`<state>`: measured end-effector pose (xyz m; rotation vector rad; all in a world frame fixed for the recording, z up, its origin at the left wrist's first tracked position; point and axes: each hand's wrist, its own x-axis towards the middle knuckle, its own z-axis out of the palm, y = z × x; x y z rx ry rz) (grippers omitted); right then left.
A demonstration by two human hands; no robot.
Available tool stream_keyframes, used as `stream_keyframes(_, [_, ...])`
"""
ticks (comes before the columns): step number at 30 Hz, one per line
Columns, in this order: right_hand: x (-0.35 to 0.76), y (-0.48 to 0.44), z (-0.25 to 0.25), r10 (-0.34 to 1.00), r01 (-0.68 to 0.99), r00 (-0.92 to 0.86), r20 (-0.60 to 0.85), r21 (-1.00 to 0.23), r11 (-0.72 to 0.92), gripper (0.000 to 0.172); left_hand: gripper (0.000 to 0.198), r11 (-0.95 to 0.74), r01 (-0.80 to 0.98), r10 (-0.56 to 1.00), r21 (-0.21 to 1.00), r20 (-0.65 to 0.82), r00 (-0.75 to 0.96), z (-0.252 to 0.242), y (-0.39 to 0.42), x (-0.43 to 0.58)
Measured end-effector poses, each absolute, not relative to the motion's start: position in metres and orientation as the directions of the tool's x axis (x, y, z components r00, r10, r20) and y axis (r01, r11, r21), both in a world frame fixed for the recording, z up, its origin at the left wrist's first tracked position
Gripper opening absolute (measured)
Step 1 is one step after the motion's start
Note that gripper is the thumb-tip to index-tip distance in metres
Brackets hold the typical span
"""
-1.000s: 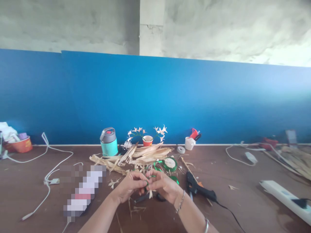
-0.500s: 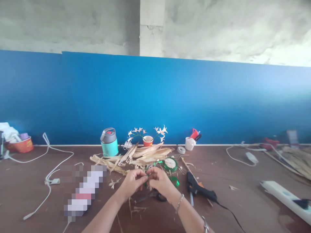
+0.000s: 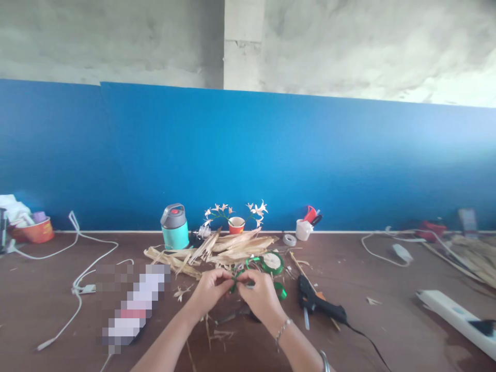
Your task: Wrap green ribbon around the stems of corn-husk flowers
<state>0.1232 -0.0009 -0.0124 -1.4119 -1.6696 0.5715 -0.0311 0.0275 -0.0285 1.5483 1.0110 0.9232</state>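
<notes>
My left hand (image 3: 209,292) and my right hand (image 3: 260,293) meet over the brown table (image 3: 387,320), fingertips pinched together on a thin strip of green ribbon (image 3: 237,275). The ribbon leads up to a green ribbon roll (image 3: 273,262) just behind my right hand. A second bit of green ribbon (image 3: 280,290) lies by my right wrist. Black scissors (image 3: 236,315) rest on the table under my hands. Dried husk strips (image 3: 217,248) are piled behind them.
A black glue gun (image 3: 320,304) with its cord lies right of my hands. At the blue wall stand a teal flask (image 3: 174,227), a red cup with white paper flowers (image 3: 235,217), a white cup (image 3: 302,228) and tape (image 3: 288,239). White cables (image 3: 83,268) lie left, a power strip (image 3: 457,318) right.
Both hands have moved a little farther away from me and upward, staying pinched together on the green ribbon.
</notes>
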Motion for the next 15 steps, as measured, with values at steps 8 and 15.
stream_keyframes(8, [0.1262, 0.0037, -0.0129, 0.984, 0.42, 0.013, 0.179, -0.894, 0.157, 0.012, 0.015, -0.146, 0.147, 0.941, 0.978, 0.092, 0.325, -0.0234, 0.0279, -0.0313])
stream_keyframes(15, [0.1266, 0.0081, -0.0156, 0.999, 0.195, 0.02, 0.025, -0.981, 0.021, 0.012, 0.014, -0.136, 0.06, 0.951, 0.989, 0.113, 0.289, -0.0239, 0.0239, -0.0283])
